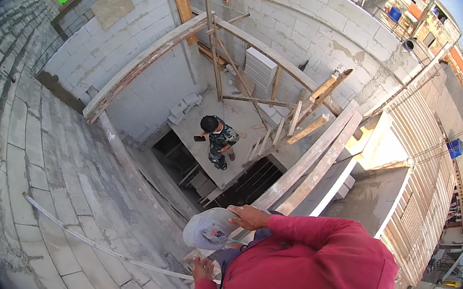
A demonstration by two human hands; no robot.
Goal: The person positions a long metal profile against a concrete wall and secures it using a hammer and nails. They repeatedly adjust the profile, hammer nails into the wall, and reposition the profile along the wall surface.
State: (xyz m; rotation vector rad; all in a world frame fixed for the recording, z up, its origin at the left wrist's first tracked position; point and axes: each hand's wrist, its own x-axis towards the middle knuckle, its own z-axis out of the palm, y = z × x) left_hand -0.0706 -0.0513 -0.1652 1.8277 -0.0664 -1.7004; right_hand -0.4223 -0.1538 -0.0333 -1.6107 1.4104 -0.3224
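Observation:
My right hand [249,218] is closed on the edge of a pale grey cap [207,228] with a dark emblem on it. My right arm, in a red sleeve, reaches across to it from the right. Below the cap, my left hand [203,269] is low beside the block wall, its fingers apart and no object visible in them. A thin pale strip [97,249] runs along the wall and passes close under the left hand. Part of my legs shows behind the cap, mostly hidden by it and the red shirt.
Far below, a person [220,142] in patterned clothes stands on a concrete slab [191,119], a dark phone-like object in hand. Dark openings [247,184] flank the slab. Long wooden beams [149,62] span the shaft. A wooden ladder [269,143], stacked white blocks [259,70] and corrugated roofing [424,197] lie beyond.

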